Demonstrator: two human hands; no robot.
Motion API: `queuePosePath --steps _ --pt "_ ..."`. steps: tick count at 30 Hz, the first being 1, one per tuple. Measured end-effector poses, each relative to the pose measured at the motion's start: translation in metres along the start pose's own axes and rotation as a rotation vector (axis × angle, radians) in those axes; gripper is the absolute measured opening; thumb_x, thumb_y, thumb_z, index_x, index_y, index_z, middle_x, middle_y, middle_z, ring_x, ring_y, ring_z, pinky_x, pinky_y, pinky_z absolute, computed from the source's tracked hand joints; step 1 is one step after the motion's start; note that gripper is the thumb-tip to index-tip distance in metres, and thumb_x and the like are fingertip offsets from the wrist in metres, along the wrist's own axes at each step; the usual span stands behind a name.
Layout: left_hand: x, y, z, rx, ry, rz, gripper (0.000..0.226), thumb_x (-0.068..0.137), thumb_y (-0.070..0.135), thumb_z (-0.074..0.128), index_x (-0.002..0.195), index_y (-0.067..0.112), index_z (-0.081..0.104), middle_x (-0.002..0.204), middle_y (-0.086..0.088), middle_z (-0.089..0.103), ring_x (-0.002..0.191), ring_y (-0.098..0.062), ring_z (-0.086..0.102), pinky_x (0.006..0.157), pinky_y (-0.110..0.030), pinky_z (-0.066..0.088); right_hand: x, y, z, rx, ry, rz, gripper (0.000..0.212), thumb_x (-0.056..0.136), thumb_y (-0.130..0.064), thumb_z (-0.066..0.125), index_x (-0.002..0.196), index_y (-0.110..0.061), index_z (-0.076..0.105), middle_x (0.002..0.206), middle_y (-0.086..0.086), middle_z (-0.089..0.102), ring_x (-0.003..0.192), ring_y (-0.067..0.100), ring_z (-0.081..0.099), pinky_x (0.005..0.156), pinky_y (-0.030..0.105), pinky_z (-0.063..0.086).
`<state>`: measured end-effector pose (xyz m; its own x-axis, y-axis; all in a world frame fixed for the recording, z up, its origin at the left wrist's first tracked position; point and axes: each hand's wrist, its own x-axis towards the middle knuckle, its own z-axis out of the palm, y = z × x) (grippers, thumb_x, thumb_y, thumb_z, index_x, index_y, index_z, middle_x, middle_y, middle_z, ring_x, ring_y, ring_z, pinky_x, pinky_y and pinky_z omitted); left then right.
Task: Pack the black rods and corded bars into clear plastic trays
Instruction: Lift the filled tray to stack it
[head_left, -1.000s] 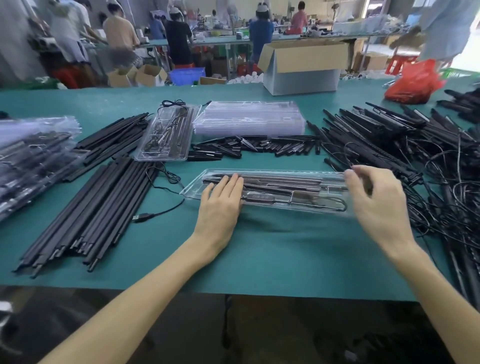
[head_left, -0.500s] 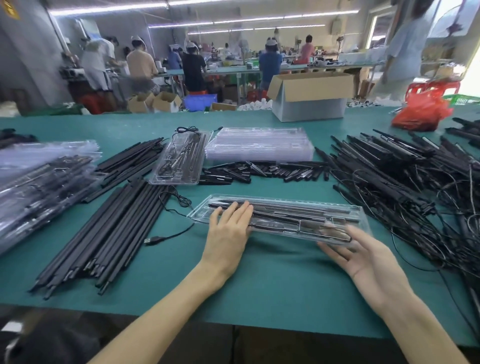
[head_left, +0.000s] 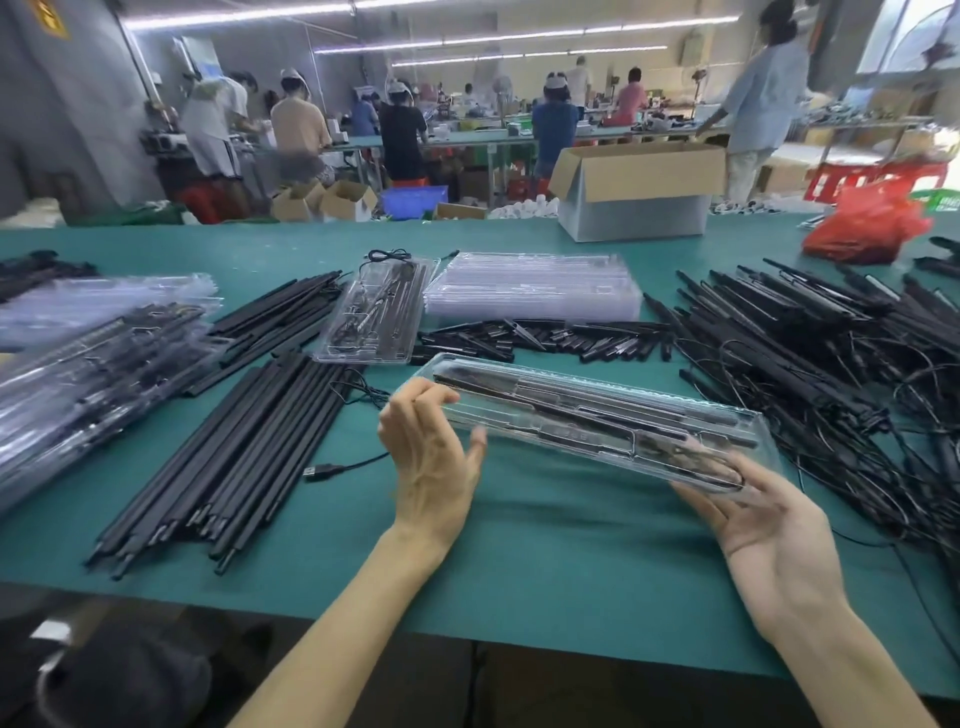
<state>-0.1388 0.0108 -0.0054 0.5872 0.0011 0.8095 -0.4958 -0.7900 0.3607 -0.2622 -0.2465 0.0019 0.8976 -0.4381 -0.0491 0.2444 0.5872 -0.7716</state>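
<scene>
A clear plastic tray (head_left: 571, 382) packed with black rods and a corded bar hangs tilted above the green table (head_left: 545, 561). My left hand (head_left: 426, 452) grips its left end, fingers curled over the edge and thumb underneath. My right hand (head_left: 753, 525) lies palm up with straight fingers under the tray's right end. Long black rods (head_left: 234, 452) are piled on the left. Tangled corded bars (head_left: 831, 353) cover the right side.
A second filled tray (head_left: 376, 317), a stack of empty clear trays (head_left: 530, 286) and short black pieces (head_left: 545, 335) lie behind. Packed trays (head_left: 93, 364) are heaped far left. A USB cable end (head_left: 322, 470) lies by the rods. A cardboard box (head_left: 639, 192) and red bag (head_left: 862, 228) stand at the back.
The tray has been lifted off the table and tilted. My left hand went from lying flat on it to gripping its end; my right hand slid underneath, palm up.
</scene>
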Motion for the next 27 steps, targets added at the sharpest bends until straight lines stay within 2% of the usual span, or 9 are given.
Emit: queuePosePath --steps 4,7,10,13,15,17,19,23,27 --pt "0.009 -0.023 -0.014 0.074 0.094 -0.102 0.036 0.077 0.011 0.076 0.101 0.009 0.049 0.112 -0.013 0.048 0.105 -0.032 0.044 0.09 -0.042 0.034 -0.001 -0.005 -0.001 0.111 0.071 0.016 0.009 0.098 -0.008 0.051 0.091 -0.003 0.054 0.134 0.025 0.06 0.118 0.039 0.063 0.08 0.037 0.061" --pt "0.015 -0.047 -0.021 0.293 -0.251 -0.26 0.032 0.086 0.028 0.075 0.102 0.012 0.054 0.108 -0.009 0.054 0.104 -0.031 0.049 0.09 -0.043 0.034 0.001 -0.003 -0.001 0.144 0.087 0.02 0.009 0.098 -0.006 0.051 0.107 -0.006 0.054 0.135 0.023 0.059 0.115 0.036 0.066 0.083 0.039 0.061" --pt "0.015 -0.064 -0.026 0.535 -0.585 -0.371 0.048 0.095 0.055 0.058 0.116 0.012 0.053 0.122 -0.01 0.052 0.118 -0.03 0.045 0.1 -0.041 0.032 -0.003 -0.004 0.0 0.134 0.084 0.034 0.014 0.098 -0.007 0.051 0.111 -0.008 0.055 0.131 0.022 0.062 0.111 0.036 0.068 0.081 0.038 0.061" --pt "0.02 -0.069 -0.03 0.589 -0.684 -0.306 0.037 0.103 0.045 0.048 0.114 0.011 0.057 0.121 -0.011 0.058 0.119 -0.031 0.051 0.098 -0.04 0.036 -0.006 -0.004 0.002 0.114 0.072 0.043 0.013 0.097 -0.007 0.051 0.109 -0.007 0.057 0.131 0.019 0.063 0.112 0.035 0.067 0.08 0.037 0.061" --pt "0.026 -0.066 -0.033 0.545 -0.711 -0.275 0.033 0.104 0.039 0.047 0.094 0.01 0.059 0.11 -0.015 0.063 0.111 -0.036 0.058 0.091 -0.042 0.041 -0.007 -0.005 0.004 0.103 0.054 0.046 0.01 0.097 -0.007 0.051 0.103 -0.007 0.059 0.124 0.015 0.068 0.108 0.035 0.069 0.078 0.036 0.061" --pt "0.031 -0.062 -0.037 0.426 -0.7 -0.311 0.042 0.104 0.035 0.046 0.069 0.011 0.045 0.089 -0.018 0.061 0.094 -0.042 0.061 0.075 -0.042 0.042 -0.008 -0.006 0.005 0.092 0.042 0.049 0.009 0.097 -0.007 0.051 0.101 -0.007 0.059 0.118 0.015 0.071 0.106 0.035 0.07 0.077 0.036 0.061" --pt "0.037 -0.056 -0.041 0.265 -0.641 -0.405 0.046 0.102 0.032 0.046 0.063 0.009 0.04 0.074 -0.017 0.055 0.081 -0.043 0.06 0.065 -0.04 0.039 -0.009 -0.006 0.006 0.08 0.042 0.055 0.009 0.097 -0.007 0.051 0.1 -0.007 0.06 0.116 0.017 0.071 0.108 0.037 0.069 0.076 0.035 0.061" --pt "0.058 -0.026 -0.045 -0.553 -0.463 -0.9 0.033 0.096 0.02 0.053 0.064 0.012 0.052 0.056 -0.003 0.056 0.05 -0.021 0.063 0.05 -0.026 0.043 -0.007 -0.004 0.008 0.039 -0.026 0.063 0.014 0.099 -0.007 0.05 0.106 -0.005 0.062 0.125 0.021 0.067 0.112 0.038 0.067 0.081 0.037 0.061" --pt "0.076 0.003 -0.048 -1.085 -0.247 -1.081 0.024 0.094 0.012 0.055 0.07 0.009 0.054 0.057 0.001 0.054 0.055 -0.017 0.07 0.039 -0.019 0.041 -0.007 -0.002 0.009 0.032 -0.099 0.044 0.035 0.103 -0.005 0.043 0.136 0.002 0.049 0.133 0.02 0.062 0.124 0.039 0.06 0.094 0.046 0.055"
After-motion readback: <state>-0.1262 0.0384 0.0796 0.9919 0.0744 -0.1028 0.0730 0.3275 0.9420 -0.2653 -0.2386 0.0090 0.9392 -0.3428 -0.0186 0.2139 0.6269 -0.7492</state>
